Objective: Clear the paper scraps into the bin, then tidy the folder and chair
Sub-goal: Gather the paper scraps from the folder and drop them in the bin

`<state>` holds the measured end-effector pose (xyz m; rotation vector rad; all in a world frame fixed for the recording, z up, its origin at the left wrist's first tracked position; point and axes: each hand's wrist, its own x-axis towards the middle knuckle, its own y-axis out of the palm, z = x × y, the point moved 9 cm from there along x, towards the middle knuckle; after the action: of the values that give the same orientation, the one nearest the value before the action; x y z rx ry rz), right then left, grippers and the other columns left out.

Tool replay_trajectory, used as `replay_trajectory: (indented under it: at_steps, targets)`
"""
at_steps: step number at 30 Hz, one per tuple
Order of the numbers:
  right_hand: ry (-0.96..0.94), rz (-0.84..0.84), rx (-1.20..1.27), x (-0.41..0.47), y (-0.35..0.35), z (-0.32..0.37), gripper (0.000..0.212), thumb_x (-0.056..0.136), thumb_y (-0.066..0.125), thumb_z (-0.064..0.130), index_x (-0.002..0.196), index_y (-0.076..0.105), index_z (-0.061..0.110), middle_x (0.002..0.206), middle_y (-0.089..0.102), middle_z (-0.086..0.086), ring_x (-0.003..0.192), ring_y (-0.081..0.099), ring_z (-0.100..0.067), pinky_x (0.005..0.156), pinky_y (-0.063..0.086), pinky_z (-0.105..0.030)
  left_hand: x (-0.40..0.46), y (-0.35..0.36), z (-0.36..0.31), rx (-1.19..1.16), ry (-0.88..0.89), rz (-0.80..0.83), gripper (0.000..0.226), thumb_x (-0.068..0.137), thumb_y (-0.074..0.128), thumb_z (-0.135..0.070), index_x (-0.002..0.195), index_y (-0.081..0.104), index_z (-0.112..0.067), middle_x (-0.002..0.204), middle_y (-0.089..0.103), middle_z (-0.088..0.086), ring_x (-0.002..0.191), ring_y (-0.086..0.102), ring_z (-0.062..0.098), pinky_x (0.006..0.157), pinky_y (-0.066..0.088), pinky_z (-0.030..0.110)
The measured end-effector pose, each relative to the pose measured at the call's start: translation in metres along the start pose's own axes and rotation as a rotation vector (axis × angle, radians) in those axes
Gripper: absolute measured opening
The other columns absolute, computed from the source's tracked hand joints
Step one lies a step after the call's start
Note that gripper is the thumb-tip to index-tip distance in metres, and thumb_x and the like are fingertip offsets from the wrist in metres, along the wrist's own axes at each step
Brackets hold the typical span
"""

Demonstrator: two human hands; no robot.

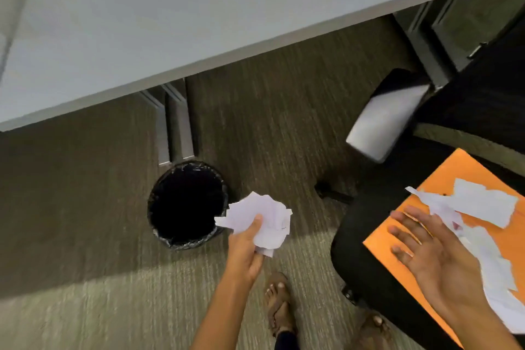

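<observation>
My left hand (246, 248) grips a bunch of white paper scraps (264, 220) just to the right of the round black bin (186, 204), which stands on the carpet under the desk. An orange folder (397, 233) lies on the seat of the black chair (358, 239) at the right, with more torn paper scraps (483, 203) spread over it. My right hand (426, 250) hovers flat and open, palm up, over the folder's near corner, beside those scraps.
A white desk (199, 23) spans the top of the view, its grey legs (176, 125) just behind the bin. The chair's grey armrest (386, 119) sticks out at the right. My sandalled feet (279, 304) stand on the grey carpet.
</observation>
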<state>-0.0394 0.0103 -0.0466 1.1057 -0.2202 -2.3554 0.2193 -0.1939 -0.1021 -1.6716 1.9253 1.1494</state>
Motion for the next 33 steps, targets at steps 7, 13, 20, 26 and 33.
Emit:
replay_trajectory:
  at_steps: [7, 13, 20, 26, 33]
  targets:
    - [-0.163, 0.362, -0.827, 0.025, 0.193, -0.071, 0.043, 0.072, 0.083, 0.041, 0.110, 0.066, 0.029, 0.107, 0.072, 0.005, 0.089, 0.070, -0.009, 0.076, 0.055, -0.029, 0.020, -0.112, -0.137, 0.849, 0.477, -0.383, 0.014, 0.087, 0.059, 0.014, 0.084, 0.066, 0.002, 0.070, 0.064, 0.005, 0.071, 0.060, 0.027, 0.057, 0.046, 0.017]
    - [-0.470, 0.688, -1.684, 0.038, 0.321, -0.140, 0.051, 0.079, 0.073, 0.056, 0.123, 0.054, 0.037, 0.116, 0.059, 0.021, 0.100, 0.060, -0.001, 0.085, 0.057, -0.032, 0.048, -0.130, -0.199, 1.187, 0.734, -0.213, 0.039, 0.086, 0.060, 0.013, 0.110, 0.075, -0.014, 0.098, 0.074, -0.005, 0.092, 0.069, -0.003, 0.076, 0.050, 0.009]
    - [-0.452, 0.764, -1.742, 0.047, 0.351, -0.180, 0.048, 0.082, 0.071, 0.054, 0.123, 0.054, 0.036, 0.116, 0.059, 0.021, 0.105, 0.061, -0.003, 0.086, 0.056, -0.032, 0.123, -0.168, -0.209, 1.505, 0.485, -0.169, 0.061, 0.091, 0.053, 0.005, 0.146, 0.050, -0.021, 0.157, 0.040, 0.013, 0.142, 0.041, 0.036, 0.116, 0.037, 0.044]
    - [-0.356, 0.748, -1.804, 0.066, 0.307, -0.187, 0.050, 0.085, 0.065, 0.059, 0.127, 0.052, 0.038, 0.119, 0.057, 0.022, 0.106, 0.058, 0.002, 0.081, 0.049, -0.023, 0.179, -0.199, -0.172, 1.902, 0.076, -0.223, 0.106, 0.092, 0.069, -0.029, 0.158, -0.013, -0.025, 0.165, -0.014, 0.022, 0.152, 0.001, 0.045, 0.119, 0.021, 0.064]
    - [-0.388, 0.671, -1.945, 0.076, 0.254, -0.159, 0.048, 0.091, 0.063, 0.048, 0.134, 0.048, 0.031, 0.127, 0.056, 0.010, 0.118, 0.056, -0.014, 0.095, 0.048, -0.034, 0.176, -0.186, -0.125, 2.040, -0.015, -0.193, 0.109, 0.081, 0.072, -0.055, 0.156, 0.007, -0.009, 0.164, 0.004, 0.024, 0.151, 0.008, 0.044, 0.119, 0.022, 0.059]
